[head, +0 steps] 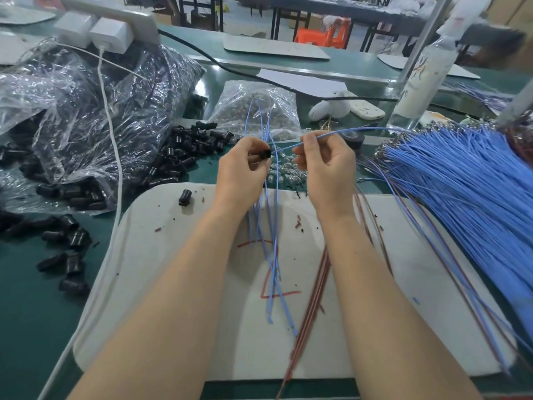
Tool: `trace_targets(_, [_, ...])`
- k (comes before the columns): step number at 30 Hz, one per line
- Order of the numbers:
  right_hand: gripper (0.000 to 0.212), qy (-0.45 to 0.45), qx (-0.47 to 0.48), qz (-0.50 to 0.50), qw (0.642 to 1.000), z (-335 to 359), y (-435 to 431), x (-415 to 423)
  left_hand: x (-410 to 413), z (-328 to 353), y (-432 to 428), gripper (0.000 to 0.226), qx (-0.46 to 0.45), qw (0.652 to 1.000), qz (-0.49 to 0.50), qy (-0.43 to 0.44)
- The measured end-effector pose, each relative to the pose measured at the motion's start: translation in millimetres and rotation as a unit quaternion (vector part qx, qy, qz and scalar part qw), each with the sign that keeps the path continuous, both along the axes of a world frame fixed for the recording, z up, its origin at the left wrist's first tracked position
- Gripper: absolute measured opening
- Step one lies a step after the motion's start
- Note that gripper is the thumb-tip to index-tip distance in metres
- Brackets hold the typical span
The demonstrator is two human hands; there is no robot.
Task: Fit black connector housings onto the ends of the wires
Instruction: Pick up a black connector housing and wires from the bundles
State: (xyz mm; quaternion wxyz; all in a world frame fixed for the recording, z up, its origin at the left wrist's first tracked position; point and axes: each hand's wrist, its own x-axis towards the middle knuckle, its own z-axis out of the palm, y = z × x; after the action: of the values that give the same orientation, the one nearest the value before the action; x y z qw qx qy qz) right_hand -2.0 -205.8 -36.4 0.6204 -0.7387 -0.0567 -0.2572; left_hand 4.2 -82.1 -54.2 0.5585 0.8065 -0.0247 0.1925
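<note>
– How far is the work, you think?
– Start from the white board on the counter. Across its near part lie a few blue wires and brown wires; their near ends look bare. Over its far edge the left hand has its grip pinched on one black housing. The right hand pinches a single blue wire, its end just at the housing.
– Is it seated?
– I cannot tell. Right of the board lies a big bundle of blue wires, and beyond its far left corner many loose housings. So most is left, I judge.
</note>
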Motion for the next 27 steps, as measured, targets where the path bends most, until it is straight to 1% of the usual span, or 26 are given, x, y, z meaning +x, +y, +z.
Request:
trace_targets(2, [0.019,-0.009,-0.021,-0.004,1.0,-0.6,1.0,0.1,-1.4,0.4,-1.2,0.016,0.01,1.0,-0.007,-0.008])
trace_targets(4, [0.018,-0.014,-0.047,-0.012,0.999,-1.3,1.5,0.4,-3.3,0.8,-2.8,0.014,0.041,0.999,-0.013,-0.02])
trace_targets(8, [0.018,0.003,-0.063,-0.002,0.998,-3.5,1.2,1.4,-4.4,1.1,-4.2,0.014,0.088,0.995,-0.014,-0.039])
trace_targets(10, [0.021,0.023,-0.044,0.008,0.999,-3.0,-0.3,2.2,-4.1,1.4,-4.3,0.014,0.098,0.994,-0.009,-0.046])
trace_targets(14, [0.018,0.063,0.053,0.035,0.996,-1.4,-3.5,3.7,-3.9,2.5,-4.7,0.017,0.08,0.996,-0.008,-0.047])
trace_targets(16, [0.018,0.073,0.079,0.038,0.993,-0.8,-3.9,4.3,-3.4,2.2,-4.1,0.016,0.086,0.995,-0.004,-0.046])
trace_targets(18, [0.018,0.08,0.088,0.037,0.992,-0.4,-4.0,4.7,-3.3,1.8,-3.8,0.015,0.102,0.994,-0.002,-0.048])
trace_targets(24, [0.016,0.087,0.071,0.039,0.993,-1.2,-3.7,4.9,-3.6,0.1,-6.2,0.018,0.165,0.984,0.005,-0.061])
trace_targets(27, [0.016,0.09,0.082,0.039,0.992,-0.6,-4.4,5.2,-3.9,-0.7,-7.0,0.019,0.179,0.981,0.007,-0.068])
